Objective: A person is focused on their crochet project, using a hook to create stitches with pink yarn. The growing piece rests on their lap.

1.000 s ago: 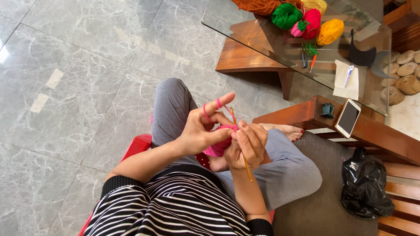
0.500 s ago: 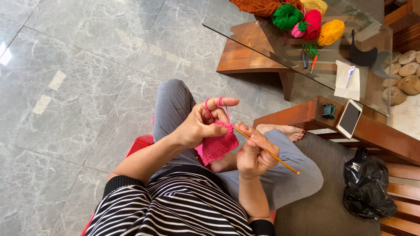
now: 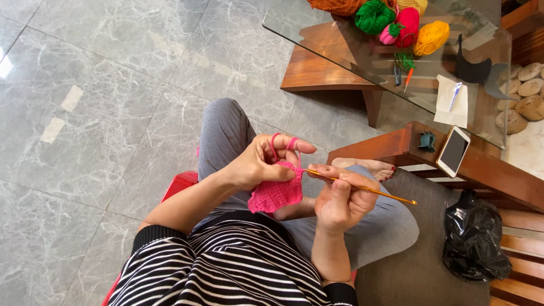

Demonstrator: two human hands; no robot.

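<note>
— What is around you?

— The glass surface (image 3: 362,62) is ahead to my right, with yarn balls (image 3: 396,20) on it, and a phone (image 3: 453,151) on the wooden ledge.

— And your hands?

— My left hand (image 3: 258,164) pinches the pink crochet piece (image 3: 276,194) above my lap, its grip closed on it. My right hand (image 3: 340,198) holds the thin crochet hook (image 3: 391,196), its tip touching the piece.

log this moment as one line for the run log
left hand: holds pink crochet piece, yarn round fingers | right hand: holds crochet hook, tip at piece | person seated, legs crossed
</note>
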